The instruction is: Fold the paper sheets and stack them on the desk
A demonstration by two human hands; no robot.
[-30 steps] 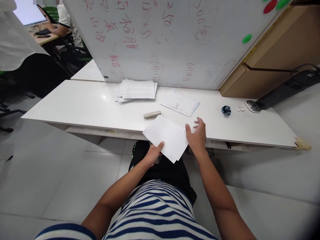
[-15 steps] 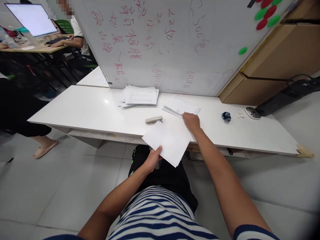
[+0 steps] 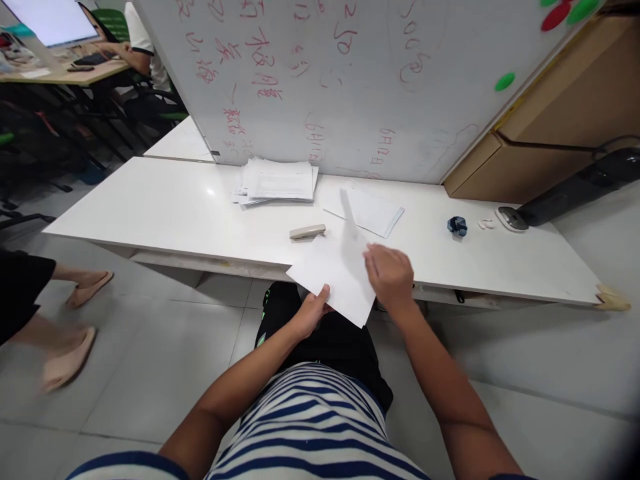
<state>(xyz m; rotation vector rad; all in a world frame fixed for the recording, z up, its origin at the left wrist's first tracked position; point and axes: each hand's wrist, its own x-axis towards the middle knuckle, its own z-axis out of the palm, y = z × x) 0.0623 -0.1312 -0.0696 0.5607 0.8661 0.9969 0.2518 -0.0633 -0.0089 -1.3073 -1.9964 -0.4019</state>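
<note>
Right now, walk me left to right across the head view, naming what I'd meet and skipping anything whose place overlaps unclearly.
Monitor → left hand → right hand → dark blue object → small white object → computer mouse.

The large white whiteboard with red handwriting is cut off at the top. Before it, the bare right hand and the thin white paper sheet it pinches are blurred; the bare left hand has most fingers hidden under flat white paper sheets. Left of the whiteboard, a pale-screened monitor is cropped.
</note>
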